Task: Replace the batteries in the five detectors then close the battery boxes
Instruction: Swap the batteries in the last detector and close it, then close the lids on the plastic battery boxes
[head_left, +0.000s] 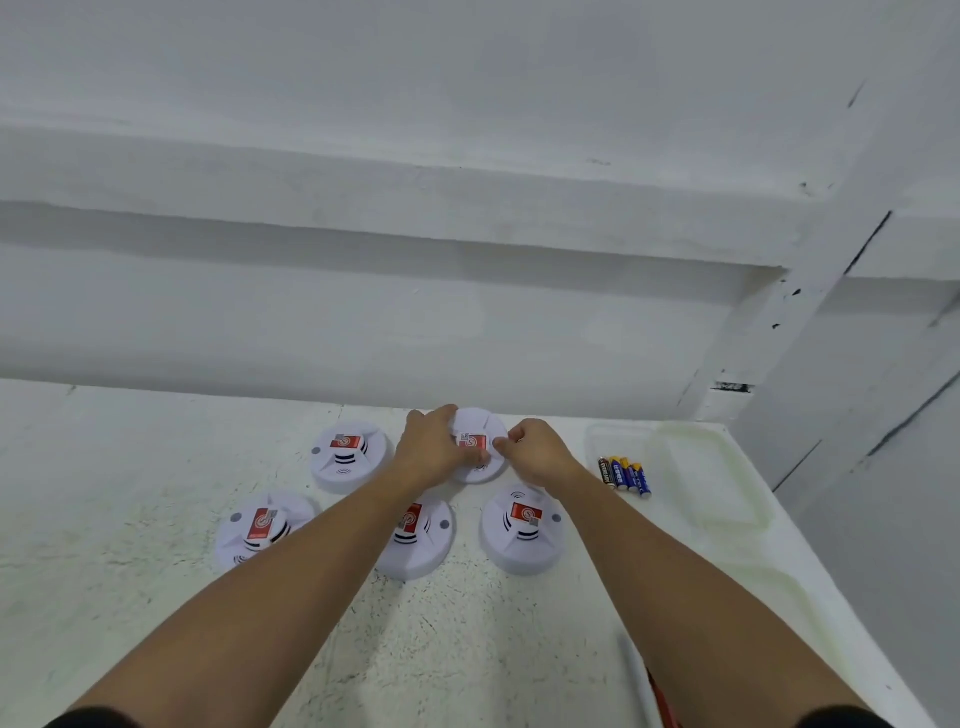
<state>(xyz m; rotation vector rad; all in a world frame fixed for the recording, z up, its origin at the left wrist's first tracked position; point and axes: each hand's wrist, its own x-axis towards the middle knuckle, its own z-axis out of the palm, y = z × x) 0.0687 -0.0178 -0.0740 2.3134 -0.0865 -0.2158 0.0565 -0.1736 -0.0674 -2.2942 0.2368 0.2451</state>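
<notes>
Scanning left to right. The near-left detector (265, 527), a white round plastic unit with a red label, sits flat on the white speckled counter (104, 493). The far-left detector (349, 457) is just behind it. The near-middle detector (415, 540) is partly hidden under the left forearm.

The left hand (431, 452) grips the far-middle detector (480, 431), fingers curled round its left and far rim. Whether it is lifted off the counter, cannot tell. The right hand (535, 452) has curled fingers, and thumb and forefinger pinch the same unit's right rim beside the label.

The near-right detector (522, 530) lies in front. Blue and black cylindrical batteries (626, 475) lie beside a clear plastic tray (701, 467).

Judgement: this unit is being picked up or opened. Brace the body with the left hand, work the cover evenly with the right, no forcing. Keep spent cells apart from the fresh ones.
</notes>
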